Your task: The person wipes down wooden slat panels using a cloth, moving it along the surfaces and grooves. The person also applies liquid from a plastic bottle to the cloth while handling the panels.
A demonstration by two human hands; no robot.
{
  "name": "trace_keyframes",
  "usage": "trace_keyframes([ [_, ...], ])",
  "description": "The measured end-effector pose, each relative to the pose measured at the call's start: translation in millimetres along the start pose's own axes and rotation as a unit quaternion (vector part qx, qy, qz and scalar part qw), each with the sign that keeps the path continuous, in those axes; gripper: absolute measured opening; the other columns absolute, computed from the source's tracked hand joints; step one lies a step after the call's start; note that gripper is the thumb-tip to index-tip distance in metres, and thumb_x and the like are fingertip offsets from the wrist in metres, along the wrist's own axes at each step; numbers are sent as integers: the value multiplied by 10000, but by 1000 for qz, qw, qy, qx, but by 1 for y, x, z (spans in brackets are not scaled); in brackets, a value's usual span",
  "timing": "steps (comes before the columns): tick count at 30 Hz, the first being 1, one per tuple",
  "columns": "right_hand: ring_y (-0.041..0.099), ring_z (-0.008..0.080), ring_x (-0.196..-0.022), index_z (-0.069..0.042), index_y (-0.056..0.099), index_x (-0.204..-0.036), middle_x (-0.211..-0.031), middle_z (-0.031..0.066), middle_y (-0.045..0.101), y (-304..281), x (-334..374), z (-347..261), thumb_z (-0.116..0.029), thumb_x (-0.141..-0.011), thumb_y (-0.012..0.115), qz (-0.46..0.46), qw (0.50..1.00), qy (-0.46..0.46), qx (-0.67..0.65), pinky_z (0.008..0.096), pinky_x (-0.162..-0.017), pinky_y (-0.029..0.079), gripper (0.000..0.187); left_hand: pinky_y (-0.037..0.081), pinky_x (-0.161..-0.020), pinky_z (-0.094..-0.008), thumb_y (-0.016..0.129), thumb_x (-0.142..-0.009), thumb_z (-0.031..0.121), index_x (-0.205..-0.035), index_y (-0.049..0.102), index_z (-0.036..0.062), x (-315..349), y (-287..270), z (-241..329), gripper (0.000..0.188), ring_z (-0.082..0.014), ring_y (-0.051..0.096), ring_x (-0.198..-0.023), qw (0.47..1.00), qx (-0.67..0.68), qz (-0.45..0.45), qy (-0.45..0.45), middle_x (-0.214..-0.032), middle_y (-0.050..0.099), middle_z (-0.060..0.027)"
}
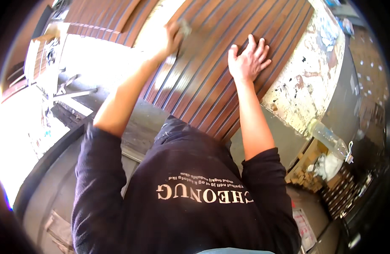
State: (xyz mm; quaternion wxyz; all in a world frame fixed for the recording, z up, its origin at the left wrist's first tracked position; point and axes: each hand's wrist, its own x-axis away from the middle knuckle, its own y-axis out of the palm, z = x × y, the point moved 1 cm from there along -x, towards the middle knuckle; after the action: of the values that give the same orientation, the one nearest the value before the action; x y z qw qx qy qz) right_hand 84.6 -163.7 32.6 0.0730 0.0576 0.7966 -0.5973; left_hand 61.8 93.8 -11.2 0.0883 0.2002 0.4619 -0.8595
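Observation:
A brown slatted panel (212, 67) with dark grooves lies before me on a paint-spotted worktop (305, 91). My right hand (248, 61) rests flat on the panel's right part, fingers spread, holding nothing. Over the panel's left part, my left hand (171, 40) is closed around a small greyish wad (185, 28). Motion blurs the wad, so I cannot tell whether it is cloth or something else. Light glares off the panel's near left corner.
More brown slatted panels (106, 19) lie at the far left. On the worktop's right edge a clear plastic bottle (330, 137) lies tilted, near a white plastic bag (328, 166). Crumpled bluish plastic (328, 34) sits at the far right. A metal stand (72, 91) is at left.

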Motion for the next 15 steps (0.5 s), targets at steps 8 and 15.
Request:
trace_keyframes([
  [8, 203, 397, -1372, -169, 371, -1390, -1478, 172, 261, -3, 3, 7, -471, -829, 553, -9, 1000, -7, 29, 624, -1075, 142, 663, 492, -689, -444, 609, -816, 291, -913, 647, 98, 312, -170, 104, 219, -353, 606, -801, 873, -115, -219, -420, -878, 587, -143],
  [15, 111, 400, -1402, -90, 224, -1452, -1518, 203, 128, -12, 112, -67, -503, -859, 473, -133, 945, -295, 54, 647, -1077, 85, 765, 424, -609, -252, 618, -862, 167, -960, 657, -15, 476, -149, 156, 211, -83, 520, -671, 684, 175, 174, -687, -763, 630, -8],
])
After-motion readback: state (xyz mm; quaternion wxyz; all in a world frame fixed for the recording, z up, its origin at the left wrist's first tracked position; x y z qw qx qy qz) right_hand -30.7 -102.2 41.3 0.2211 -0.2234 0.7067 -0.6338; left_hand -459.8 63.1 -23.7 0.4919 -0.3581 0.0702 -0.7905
